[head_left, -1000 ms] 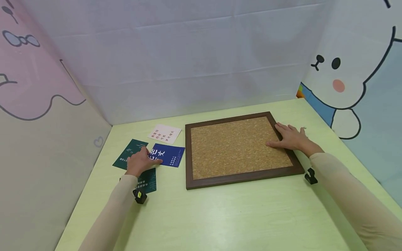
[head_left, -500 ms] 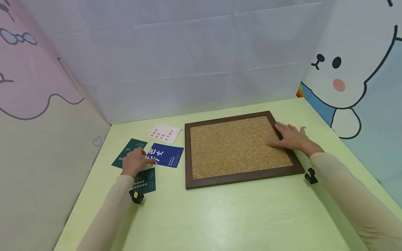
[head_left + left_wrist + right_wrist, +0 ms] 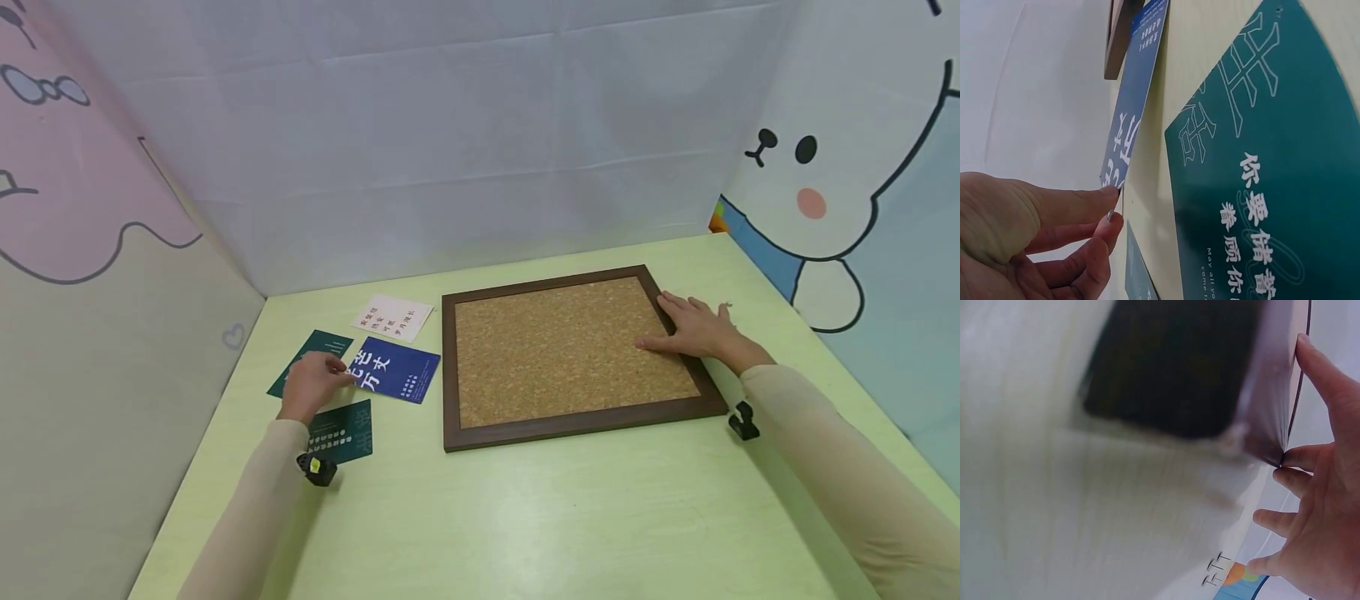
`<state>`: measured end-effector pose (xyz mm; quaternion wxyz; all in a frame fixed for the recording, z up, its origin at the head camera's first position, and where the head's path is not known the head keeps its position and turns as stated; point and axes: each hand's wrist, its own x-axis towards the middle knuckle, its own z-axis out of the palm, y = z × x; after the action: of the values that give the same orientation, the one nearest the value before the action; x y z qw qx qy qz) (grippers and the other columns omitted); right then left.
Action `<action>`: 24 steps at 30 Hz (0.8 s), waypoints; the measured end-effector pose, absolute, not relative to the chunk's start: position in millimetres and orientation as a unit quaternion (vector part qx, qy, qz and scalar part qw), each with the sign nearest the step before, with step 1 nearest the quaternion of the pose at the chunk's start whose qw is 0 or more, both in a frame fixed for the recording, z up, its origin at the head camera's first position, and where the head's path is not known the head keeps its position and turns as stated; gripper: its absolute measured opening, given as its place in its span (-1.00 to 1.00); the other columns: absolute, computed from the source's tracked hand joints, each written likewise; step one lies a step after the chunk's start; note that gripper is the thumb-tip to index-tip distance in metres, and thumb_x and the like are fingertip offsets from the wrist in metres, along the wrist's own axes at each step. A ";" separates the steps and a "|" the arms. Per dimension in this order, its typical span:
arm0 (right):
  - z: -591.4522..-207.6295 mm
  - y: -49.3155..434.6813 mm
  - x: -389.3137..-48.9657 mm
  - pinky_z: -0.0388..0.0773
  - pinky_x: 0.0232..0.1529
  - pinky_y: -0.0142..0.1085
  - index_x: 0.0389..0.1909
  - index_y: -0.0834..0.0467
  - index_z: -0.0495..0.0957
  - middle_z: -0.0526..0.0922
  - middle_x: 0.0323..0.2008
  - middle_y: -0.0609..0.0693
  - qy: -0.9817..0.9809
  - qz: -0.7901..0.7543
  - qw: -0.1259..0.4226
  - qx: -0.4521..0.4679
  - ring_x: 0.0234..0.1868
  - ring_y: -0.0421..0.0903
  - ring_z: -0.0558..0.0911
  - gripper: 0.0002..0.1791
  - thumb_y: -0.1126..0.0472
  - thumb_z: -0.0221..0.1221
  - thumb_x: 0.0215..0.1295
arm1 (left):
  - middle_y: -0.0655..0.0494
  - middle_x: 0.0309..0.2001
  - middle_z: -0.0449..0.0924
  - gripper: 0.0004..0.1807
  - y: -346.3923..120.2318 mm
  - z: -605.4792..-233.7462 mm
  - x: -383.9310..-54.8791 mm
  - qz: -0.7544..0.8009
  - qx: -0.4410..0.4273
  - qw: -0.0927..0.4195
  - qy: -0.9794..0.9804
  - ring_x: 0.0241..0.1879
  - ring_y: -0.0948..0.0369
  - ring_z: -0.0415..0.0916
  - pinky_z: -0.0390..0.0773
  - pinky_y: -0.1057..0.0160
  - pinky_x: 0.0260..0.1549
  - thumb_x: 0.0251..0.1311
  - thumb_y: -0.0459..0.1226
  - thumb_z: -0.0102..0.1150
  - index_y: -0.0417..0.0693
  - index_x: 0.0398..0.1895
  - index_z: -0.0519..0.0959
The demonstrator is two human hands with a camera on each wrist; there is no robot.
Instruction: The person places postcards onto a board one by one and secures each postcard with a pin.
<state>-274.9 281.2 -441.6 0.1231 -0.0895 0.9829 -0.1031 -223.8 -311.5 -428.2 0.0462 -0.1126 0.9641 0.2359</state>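
Observation:
My left hand (image 3: 307, 388) pinches the left edge of a blue card (image 3: 399, 372) with white lettering between thumb and fingertips. In the left wrist view the pinched end of this card stands off the table. One dark green card (image 3: 324, 342) lies partly behind that hand, and another green card (image 3: 348, 433) lies nearer the wrist. My right hand (image 3: 697, 328) rests with spread fingers on the right side of a cork board (image 3: 562, 354) in a brown wooden frame. Its thumb lies on the cork, its other fingers along the frame's outer edge.
A pale pink card (image 3: 394, 318) with red writing lies behind the blue one. Several pushpins (image 3: 1212, 569) stand on the table beyond the board's right side. Cloth-covered walls (image 3: 465, 150) close off the back and sides of the pale green table (image 3: 525, 517).
My left hand has moved slightly left to the blue card's left edge, its thumb drawing back from over the card into a pinch. The right hand and cork board have stayed put.

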 end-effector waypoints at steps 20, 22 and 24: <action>-444.5 283.3 -276.8 -0.33 0.19 0.57 0.52 0.33 -0.12 -0.08 0.50 0.36 0.982 -0.116 0.123 -0.091 0.43 0.50 -0.08 0.25 -0.50 0.08 0.12 | -0.21 -0.06 0.62 -0.72 -327.5 -425.2 -221.3 0.307 -0.105 0.076 0.943 -0.24 0.02 0.54 0.47 0.23 -0.34 0.27 -0.17 0.26 -0.20 -0.11 0.65; -444.1 283.2 -276.5 -0.34 0.19 0.57 0.52 0.32 -0.12 -0.09 0.51 0.36 0.981 -0.116 0.124 -0.091 0.43 0.50 -0.09 0.26 -0.51 0.07 0.12 | -0.20 -0.03 0.55 -0.71 -329.4 -426.3 -221.5 0.320 -0.102 0.079 0.939 -0.28 0.06 0.51 0.42 0.24 -0.35 0.28 -0.17 0.25 -0.21 -0.10 0.65; -444.5 283.0 -276.8 -0.34 0.19 0.56 0.52 0.32 -0.13 -0.09 0.51 0.35 0.981 -0.116 0.124 -0.091 0.44 0.50 -0.09 0.25 -0.51 0.06 0.13 | -0.18 0.00 0.47 -0.70 -331.6 -427.8 -221.5 0.339 -0.099 0.081 0.932 -0.31 0.09 0.48 0.37 0.23 -0.35 0.29 -0.17 0.24 -0.23 -0.09 0.64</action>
<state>-276.8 283.0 -444.5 0.1240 -0.0907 0.9812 -0.1164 -221.5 -331.6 -427.8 0.0811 -0.0994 0.9319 0.3394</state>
